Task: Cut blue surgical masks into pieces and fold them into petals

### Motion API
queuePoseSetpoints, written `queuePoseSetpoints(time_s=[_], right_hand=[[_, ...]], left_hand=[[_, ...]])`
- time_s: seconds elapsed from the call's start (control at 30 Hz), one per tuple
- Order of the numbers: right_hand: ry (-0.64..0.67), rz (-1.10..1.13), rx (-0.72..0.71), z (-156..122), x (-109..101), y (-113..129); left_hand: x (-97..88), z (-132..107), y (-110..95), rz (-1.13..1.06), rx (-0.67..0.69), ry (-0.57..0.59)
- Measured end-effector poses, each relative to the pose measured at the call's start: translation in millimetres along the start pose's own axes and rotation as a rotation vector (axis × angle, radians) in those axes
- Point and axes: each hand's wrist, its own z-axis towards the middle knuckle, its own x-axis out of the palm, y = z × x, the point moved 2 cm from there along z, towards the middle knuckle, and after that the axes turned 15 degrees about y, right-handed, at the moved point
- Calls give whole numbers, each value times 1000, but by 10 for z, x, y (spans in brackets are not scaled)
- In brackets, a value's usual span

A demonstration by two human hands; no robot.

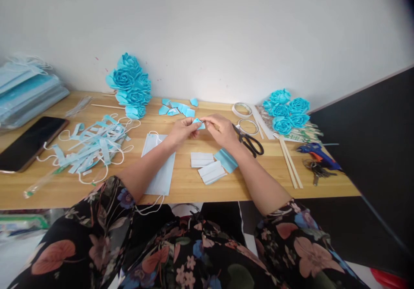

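Between my hands, above the middle of the table, is a small light-blue piece cut from a face mask. My left hand pinches it between thumb and fingers. The fingertips of my right hand close on its right edge; a small dark detail there is too fine to make out. Behind lie several cut blue pieces. Nearer me are two pale cut rectangles and a blue one. A whole face mask lies under my left forearm. Black-handled scissors rest beside my right wrist.
On the left are stacked masks, a phone and a pile of cut strips and ear loops. Blue fabric roses stand at the wall, more roses at right. Tape rolls, wooden sticks, a glue gun and keys lie rightward.
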Motion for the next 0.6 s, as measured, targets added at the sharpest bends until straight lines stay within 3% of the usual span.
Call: queuePoseSetpoints(time_s=[0.6], right_hand=[[-62,1,43,0,36,-33]], left_hand=[[8,-3,-19,41,-14,-20]])
